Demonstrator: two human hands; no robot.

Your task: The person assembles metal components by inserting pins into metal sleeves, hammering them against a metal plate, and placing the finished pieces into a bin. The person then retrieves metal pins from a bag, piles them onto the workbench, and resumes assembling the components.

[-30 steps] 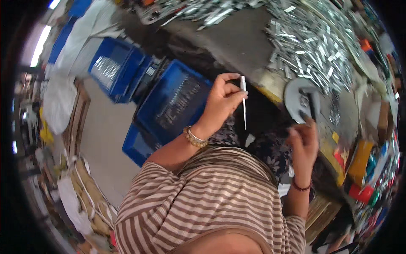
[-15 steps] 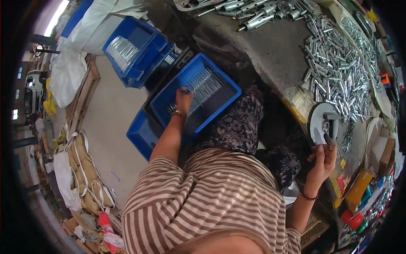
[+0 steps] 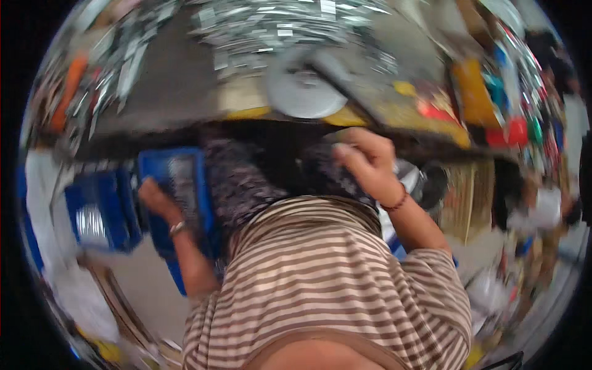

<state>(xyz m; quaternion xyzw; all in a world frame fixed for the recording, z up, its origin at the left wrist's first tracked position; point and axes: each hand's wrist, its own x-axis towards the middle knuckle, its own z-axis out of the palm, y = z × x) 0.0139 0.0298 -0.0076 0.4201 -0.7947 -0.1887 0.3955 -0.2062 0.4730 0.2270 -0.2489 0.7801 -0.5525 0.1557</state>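
Note:
My left hand (image 3: 156, 198), smeared by motion, is over the left side of a blue bin (image 3: 208, 185). The grey metal rods in that bin are blurred, and whether this hand holds any cannot be told. My right hand (image 3: 369, 161) is at the bench's front edge, its fingers curled in toward the thumb; anything between them is too blurred to make out. Just beyond it, a dark hammer-like tool (image 3: 345, 91) lies across a round grey metal disc (image 3: 308, 92), its handle pointing toward that hand.
Shiny metal tubes (image 3: 277, 28) are piled behind the disc on the bench (image 3: 179, 80). Another blue bin (image 3: 98, 213) with metal rods stands farther left. A yellow box (image 3: 475, 92) and a red container (image 3: 509, 132) are at the right. A blurred person (image 3: 530, 197) shows at far right.
The view has swung right, so the bench now lies straight ahead and the bins at the left. My left hand has shifted to the bin's left side; my right hand's fingers are more curled.

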